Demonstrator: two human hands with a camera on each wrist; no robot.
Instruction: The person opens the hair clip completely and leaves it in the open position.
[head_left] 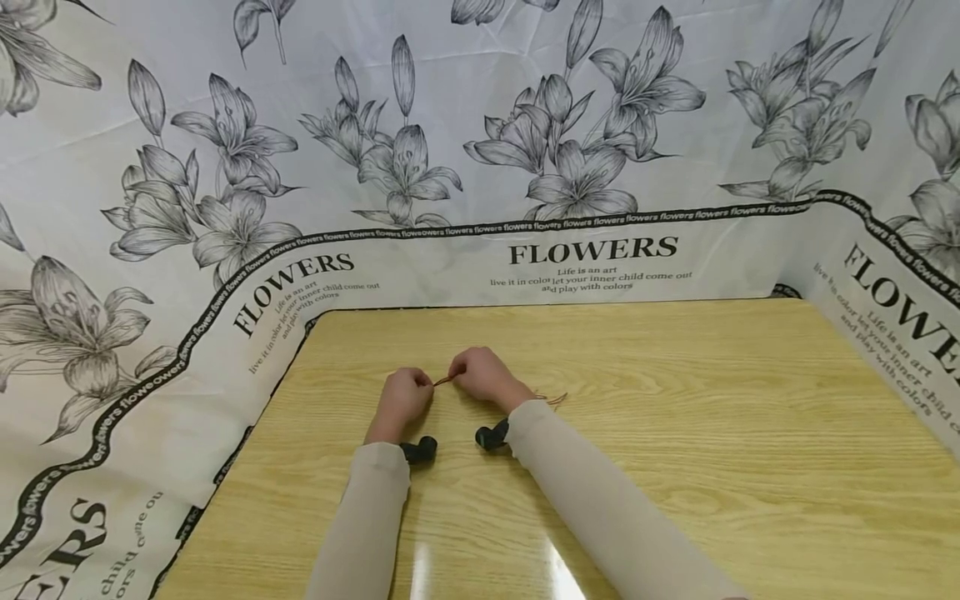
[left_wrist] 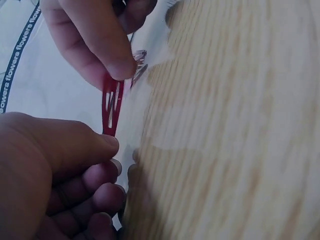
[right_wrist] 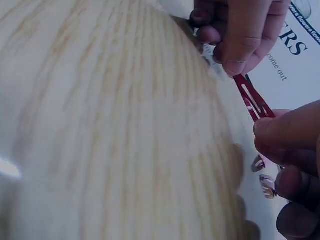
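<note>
Along the left edge of the head view, white fabric (head_left: pixel 82 208) printed with grey lilies and the word FLOWERS falls beside the wood-grain table (head_left: pixel 750 400). Left of the frame's centre, a black device (head_left: pixel 420 450) sits at the cuff of the left sleeve (head_left: pixel 367 508); above it, the left hand (head_left: pixel 405 396) pinches one end of a thin reddish strip. At centre, the right hand (head_left: pixel 486 372) has the other end, and the strip bridges the gap between them. A second black device (head_left: pixel 492 435) sits at the right sleeve (head_left: pixel 600 492), and some thin reddish pieces (head_left: pixel 553 400) lie on the table just right of the right wrist.

The left wrist view, unlike the head view, shows the strip as a red snap hair clip (left_wrist: pixel 113 107) with long slots, left of the frame's centre. At lower left, the left thumb presses its lower end against the bent fingers; at the top, the right hand's fingertips close on its upper end.

In the right wrist view, the clip slants at right of centre, gripped at both ends, and small shiny pieces (right_wrist: pixel 267 186), too blurred to identify, appear beside the right hand's curled fingers at lower right.
</note>
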